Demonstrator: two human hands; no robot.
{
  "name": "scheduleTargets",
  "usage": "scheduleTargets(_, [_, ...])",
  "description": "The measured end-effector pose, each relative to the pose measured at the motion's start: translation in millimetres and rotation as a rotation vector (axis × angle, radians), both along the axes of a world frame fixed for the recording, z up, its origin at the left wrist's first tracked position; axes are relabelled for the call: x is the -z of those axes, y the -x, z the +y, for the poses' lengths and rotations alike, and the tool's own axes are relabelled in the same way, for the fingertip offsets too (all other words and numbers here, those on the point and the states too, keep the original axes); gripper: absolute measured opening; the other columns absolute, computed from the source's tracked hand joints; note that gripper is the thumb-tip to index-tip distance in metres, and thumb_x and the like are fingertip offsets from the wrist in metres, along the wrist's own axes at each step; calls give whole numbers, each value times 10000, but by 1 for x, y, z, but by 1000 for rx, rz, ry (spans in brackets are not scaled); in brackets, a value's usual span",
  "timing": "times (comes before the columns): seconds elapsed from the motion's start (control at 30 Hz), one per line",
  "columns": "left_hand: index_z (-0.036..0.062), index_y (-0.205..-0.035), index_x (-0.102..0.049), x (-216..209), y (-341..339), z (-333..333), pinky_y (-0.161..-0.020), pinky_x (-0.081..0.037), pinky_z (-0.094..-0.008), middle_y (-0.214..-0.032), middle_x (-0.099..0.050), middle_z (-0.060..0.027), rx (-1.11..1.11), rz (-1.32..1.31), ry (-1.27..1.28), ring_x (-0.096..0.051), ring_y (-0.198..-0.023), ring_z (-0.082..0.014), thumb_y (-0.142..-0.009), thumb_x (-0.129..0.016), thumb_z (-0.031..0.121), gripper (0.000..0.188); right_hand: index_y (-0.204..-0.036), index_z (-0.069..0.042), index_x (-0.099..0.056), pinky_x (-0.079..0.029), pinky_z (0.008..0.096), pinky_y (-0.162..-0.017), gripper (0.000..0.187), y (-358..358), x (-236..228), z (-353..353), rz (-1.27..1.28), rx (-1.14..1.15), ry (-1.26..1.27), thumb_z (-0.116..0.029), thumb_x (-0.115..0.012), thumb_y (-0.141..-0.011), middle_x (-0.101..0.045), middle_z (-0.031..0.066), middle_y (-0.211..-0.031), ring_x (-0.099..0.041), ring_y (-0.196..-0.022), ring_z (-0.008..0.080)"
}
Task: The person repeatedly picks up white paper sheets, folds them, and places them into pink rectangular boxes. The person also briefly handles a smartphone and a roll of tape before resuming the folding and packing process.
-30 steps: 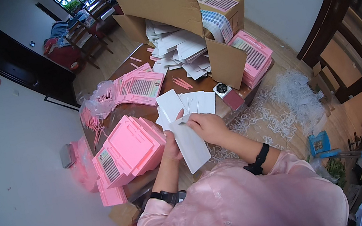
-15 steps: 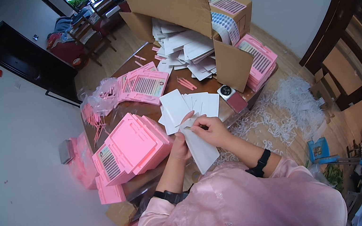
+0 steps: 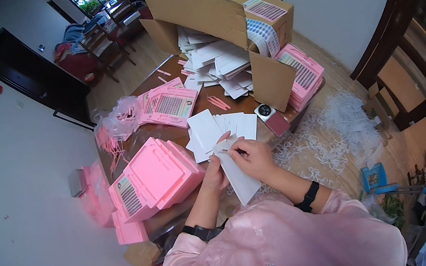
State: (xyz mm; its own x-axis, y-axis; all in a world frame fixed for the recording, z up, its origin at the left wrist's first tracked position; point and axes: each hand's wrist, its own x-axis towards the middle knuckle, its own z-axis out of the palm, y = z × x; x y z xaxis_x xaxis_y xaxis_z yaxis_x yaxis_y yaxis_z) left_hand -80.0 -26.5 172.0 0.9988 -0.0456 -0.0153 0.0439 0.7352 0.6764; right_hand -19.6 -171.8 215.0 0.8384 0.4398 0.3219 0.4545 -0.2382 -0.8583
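A long white sheet, perhaps a card or thin sleeve (image 3: 241, 180), hangs tilted in front of my chest. My left hand (image 3: 214, 175) grips its upper left edge, fingertips showing behind the top. At the upper right my right hand (image 3: 254, 158) has its thumb and fingers pinched on the same sheet. A small dark slit or mark shows between the hands; I cannot tell which. Just beyond lie several loose white cards (image 3: 204, 130), spread in a fan on the brown table (image 3: 157, 134).
Left stand stacked pink cases (image 3: 157, 167); behind them lie more pink cases (image 3: 169, 106) and a clear bag (image 3: 123, 116). An open carton (image 3: 199, 14) of white cards faces me. A phone (image 3: 274, 120) sits at the right edge, above shredded paper (image 3: 346, 122) on the floor.
My right hand has shifted slightly right and down along the sheet's top. The sheet has swung a little to the right. Both hands still hold it.
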Motion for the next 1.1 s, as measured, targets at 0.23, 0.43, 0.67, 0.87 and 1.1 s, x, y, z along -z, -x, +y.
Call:
scheduleTargets(0.23, [113,-1604,-200,13,-1,8,-1103,-477,-464,-1512,-454,-180,13,2,-3,-525,-1332,-314,-799,-688,717,1119,-886,-97,-730,-535,418,-642,162,1,-4,6,73,-7,38,-258,-710,-896,-703,120,-786,-697,-722,324])
scheduleTargets(0.43, [173,-1620,-182,2,1,23,-1093,-480,-456,-1536,-429,-182,-82,-28,74,-525,-1323,-310,-820,-719,665,1081,-817,-86,-733,-502,386,-574,195,-1,25,-15,-63,-184,22,-275,-721,-862,-699,114,-754,-674,-640,304])
scheduleTargets(0.67, [127,-1649,-93,-38,2,70,-1134,-385,-435,-1528,-433,-196,-396,-6,-943,-467,-1372,-312,-631,-896,275,1305,-1097,-190,-789,-528,426,-909,341,0,176,-160,98,-723,1708,-402,-706,-842,-753,70,-1144,-705,-1086,287])
scheduleTargets(0.87, [15,-1625,-115,-64,3,42,-1155,-348,-436,-1445,-484,-228,-343,-3,-1480,-457,-1348,-387,-510,-974,336,1444,-1084,-132,-776,-567,405,-807,353,-42,132,-146,205,-335,1230,-368,-764,-822,-762,100,-1053,-726,-1007,277])
scheduleTargets(1.1, [-26,-1586,-217,-73,0,24,-1111,-341,-501,-1427,-486,-218,-213,-233,-1814,-471,-1289,-413,-528,-947,467,1376,-982,-18,-740,-457,259,-576,291,-39,32,-23,734,-314,-18,-307,-709,-964,-701,-4,-763,-601,-647,49])
